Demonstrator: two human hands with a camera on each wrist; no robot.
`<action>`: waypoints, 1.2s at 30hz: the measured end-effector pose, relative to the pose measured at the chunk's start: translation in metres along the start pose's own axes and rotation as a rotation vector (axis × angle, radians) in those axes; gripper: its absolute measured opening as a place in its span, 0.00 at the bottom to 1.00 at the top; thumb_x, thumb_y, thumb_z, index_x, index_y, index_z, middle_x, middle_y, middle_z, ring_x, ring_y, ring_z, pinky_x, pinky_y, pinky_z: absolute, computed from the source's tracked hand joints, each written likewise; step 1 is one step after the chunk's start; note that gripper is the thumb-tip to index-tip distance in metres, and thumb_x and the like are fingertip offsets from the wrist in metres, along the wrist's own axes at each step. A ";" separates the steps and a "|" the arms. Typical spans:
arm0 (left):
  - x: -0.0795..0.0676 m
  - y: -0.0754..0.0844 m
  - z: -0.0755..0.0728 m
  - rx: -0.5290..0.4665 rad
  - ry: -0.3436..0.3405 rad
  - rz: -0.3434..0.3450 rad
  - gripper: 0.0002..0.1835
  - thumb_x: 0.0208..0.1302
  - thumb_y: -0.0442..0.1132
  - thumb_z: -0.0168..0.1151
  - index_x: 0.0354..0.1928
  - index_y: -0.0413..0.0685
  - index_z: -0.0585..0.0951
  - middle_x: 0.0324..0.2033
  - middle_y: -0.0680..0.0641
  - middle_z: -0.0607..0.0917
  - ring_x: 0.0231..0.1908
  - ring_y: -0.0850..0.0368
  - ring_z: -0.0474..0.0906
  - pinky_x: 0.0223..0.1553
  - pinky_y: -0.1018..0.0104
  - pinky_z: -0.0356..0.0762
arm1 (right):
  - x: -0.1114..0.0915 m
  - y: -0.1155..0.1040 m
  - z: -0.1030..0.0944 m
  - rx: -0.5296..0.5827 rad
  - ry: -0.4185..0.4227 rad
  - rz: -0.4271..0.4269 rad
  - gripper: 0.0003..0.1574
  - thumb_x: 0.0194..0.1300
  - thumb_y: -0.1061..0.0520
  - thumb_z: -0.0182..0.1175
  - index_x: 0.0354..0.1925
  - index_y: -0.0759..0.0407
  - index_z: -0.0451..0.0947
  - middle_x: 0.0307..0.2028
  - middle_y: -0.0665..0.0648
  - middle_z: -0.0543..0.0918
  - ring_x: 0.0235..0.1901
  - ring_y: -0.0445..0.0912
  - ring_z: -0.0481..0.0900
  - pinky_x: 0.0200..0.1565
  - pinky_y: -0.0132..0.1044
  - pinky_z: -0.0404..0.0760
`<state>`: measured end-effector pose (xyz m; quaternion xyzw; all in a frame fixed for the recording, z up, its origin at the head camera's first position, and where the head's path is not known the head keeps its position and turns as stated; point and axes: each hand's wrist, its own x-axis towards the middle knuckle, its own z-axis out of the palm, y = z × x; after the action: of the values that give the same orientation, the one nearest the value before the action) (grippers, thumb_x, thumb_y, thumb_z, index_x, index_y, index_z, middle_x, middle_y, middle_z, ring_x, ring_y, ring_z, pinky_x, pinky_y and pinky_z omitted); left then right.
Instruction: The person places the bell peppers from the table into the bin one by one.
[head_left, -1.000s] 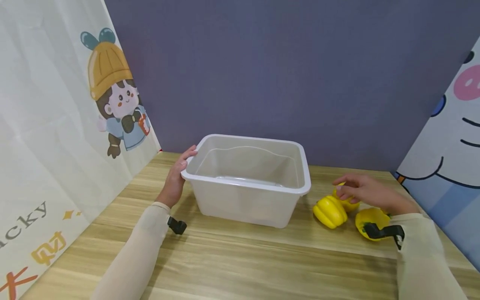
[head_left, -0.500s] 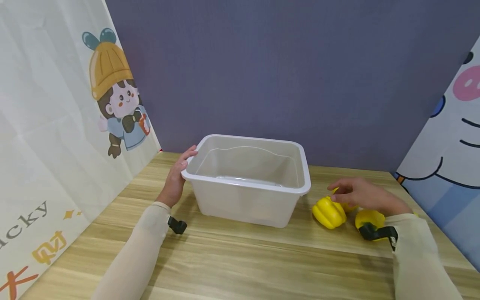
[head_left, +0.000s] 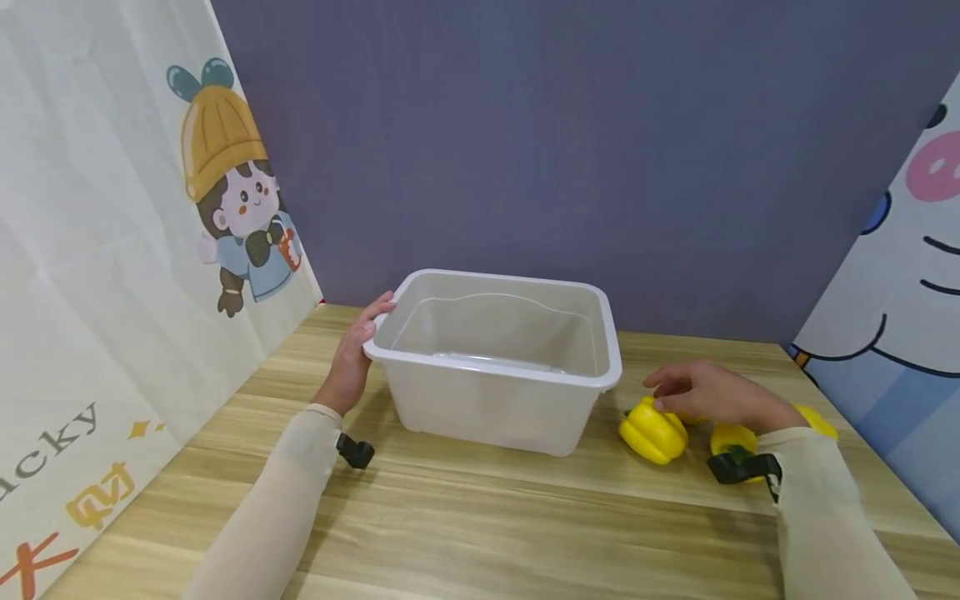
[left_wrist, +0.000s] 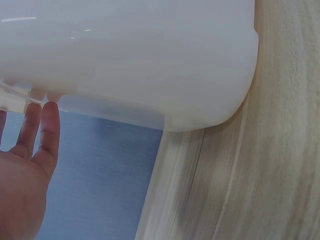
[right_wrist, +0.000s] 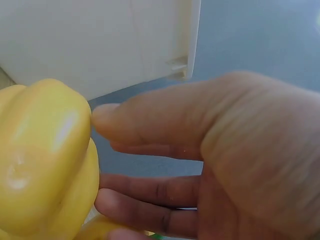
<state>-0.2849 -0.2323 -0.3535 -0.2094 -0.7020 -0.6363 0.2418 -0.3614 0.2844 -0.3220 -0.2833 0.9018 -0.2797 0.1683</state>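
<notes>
Right fingers [head_left: 670,375], yellow pepper [head_left: 654,433] nearer white bin [head_left: 487,408]

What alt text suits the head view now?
A right hand is poised at a yellow pepper, other yellow peppers partly hidden by hand and sleeve; a left hand touches the rim of a pale bin on a wood-grain table.

Screened-off staging spot, wider room hard to tell from here: wood-grain tabletop [head_left: 525,533], plain grey-blue back panel [head_left: 525,150], cartoon-printed left sheet [head_left: 90,208], likewise right sheet [head_left: 885,275].
</notes>
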 end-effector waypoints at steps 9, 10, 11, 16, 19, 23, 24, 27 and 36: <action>0.002 -0.002 0.001 -0.038 0.017 0.012 0.28 0.75 0.45 0.37 0.66 0.32 0.67 0.75 0.44 0.61 0.73 0.51 0.53 0.63 0.60 0.57 | 0.003 -0.011 0.004 -0.088 0.018 -0.020 0.22 0.69 0.50 0.64 0.57 0.57 0.82 0.52 0.56 0.84 0.49 0.50 0.80 0.50 0.51 0.79; 0.002 -0.002 0.001 -0.040 0.019 0.012 0.28 0.75 0.45 0.37 0.66 0.32 0.67 0.75 0.45 0.61 0.73 0.51 0.53 0.63 0.60 0.57 | 0.004 -0.012 0.005 -0.094 0.016 -0.034 0.21 0.69 0.50 0.64 0.56 0.57 0.83 0.52 0.55 0.84 0.48 0.49 0.80 0.49 0.50 0.79; 0.002 -0.002 0.001 -0.042 0.020 0.013 0.28 0.75 0.45 0.37 0.66 0.32 0.67 0.75 0.45 0.61 0.73 0.51 0.53 0.63 0.60 0.57 | 0.005 -0.013 0.005 -0.090 0.013 -0.049 0.20 0.69 0.51 0.64 0.56 0.57 0.83 0.51 0.55 0.85 0.47 0.48 0.80 0.49 0.49 0.79; 0.002 -0.001 0.001 -0.044 0.020 0.010 0.28 0.75 0.45 0.37 0.66 0.31 0.67 0.75 0.45 0.61 0.73 0.51 0.54 0.64 0.60 0.57 | 0.008 -0.014 0.010 -0.022 -0.019 -0.078 0.21 0.70 0.53 0.62 0.57 0.61 0.82 0.51 0.56 0.85 0.42 0.47 0.79 0.43 0.46 0.79; 0.001 -0.001 0.002 -0.041 0.016 0.006 0.28 0.75 0.45 0.37 0.67 0.32 0.67 0.75 0.45 0.61 0.73 0.51 0.54 0.64 0.59 0.56 | 0.009 -0.012 0.013 0.003 -0.029 -0.054 0.22 0.71 0.53 0.61 0.59 0.62 0.80 0.52 0.57 0.84 0.40 0.48 0.79 0.42 0.46 0.79; 0.001 -0.002 0.002 -0.029 0.013 -0.001 0.28 0.75 0.45 0.37 0.67 0.33 0.67 0.75 0.46 0.61 0.73 0.51 0.53 0.64 0.58 0.56 | 0.010 -0.010 0.014 0.008 -0.040 -0.036 0.24 0.72 0.53 0.59 0.61 0.63 0.78 0.54 0.59 0.83 0.38 0.49 0.78 0.39 0.45 0.79; 0.000 -0.002 0.001 -0.027 0.013 -0.002 0.28 0.75 0.45 0.37 0.67 0.33 0.67 0.75 0.46 0.61 0.73 0.51 0.53 0.64 0.58 0.56 | 0.010 -0.009 0.014 0.014 -0.044 -0.031 0.24 0.72 0.53 0.59 0.62 0.62 0.77 0.54 0.59 0.83 0.37 0.50 0.78 0.38 0.45 0.79; 0.000 -0.003 0.001 -0.022 0.011 -0.006 0.28 0.76 0.45 0.36 0.67 0.32 0.67 0.75 0.46 0.61 0.74 0.50 0.52 0.64 0.58 0.56 | 0.010 -0.008 0.014 0.026 -0.057 -0.033 0.25 0.72 0.54 0.58 0.63 0.63 0.76 0.55 0.59 0.82 0.37 0.51 0.79 0.37 0.44 0.79; 0.001 -0.003 0.000 -0.027 0.001 0.006 0.28 0.76 0.45 0.36 0.67 0.30 0.66 0.75 0.44 0.60 0.73 0.50 0.53 0.64 0.61 0.58 | 0.009 -0.008 0.014 0.050 -0.076 -0.050 0.24 0.72 0.54 0.59 0.62 0.62 0.77 0.47 0.55 0.83 0.32 0.51 0.76 0.30 0.43 0.78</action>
<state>-0.2869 -0.2323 -0.3552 -0.2144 -0.6925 -0.6451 0.2415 -0.3590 0.2676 -0.3303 -0.3119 0.8802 -0.2952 0.2022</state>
